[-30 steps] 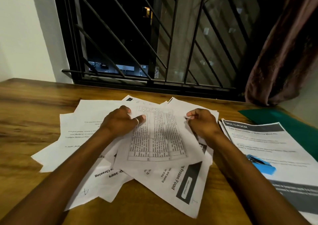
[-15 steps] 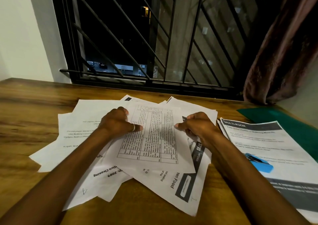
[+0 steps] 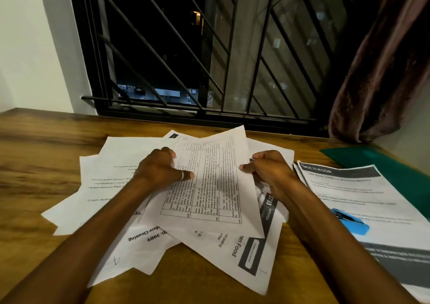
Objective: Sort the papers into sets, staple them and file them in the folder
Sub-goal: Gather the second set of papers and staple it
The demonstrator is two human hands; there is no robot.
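while atop papers, sheet between hands

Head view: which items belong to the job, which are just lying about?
Job: white table-printed sheet held by left hand and right hand; loose white printed papers; MULTI-ROOM paper set; blue plastic stapler; green folder.
Idle: brown fabric curtain; black barred window.

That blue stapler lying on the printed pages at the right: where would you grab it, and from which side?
Probably from above with the right hand, nearest to it: thumb and fingers across the two long sides of the blue stapler, near its middle. It lies flat on the MULTI-ROOM stack, long and narrow, with nothing crowding it.
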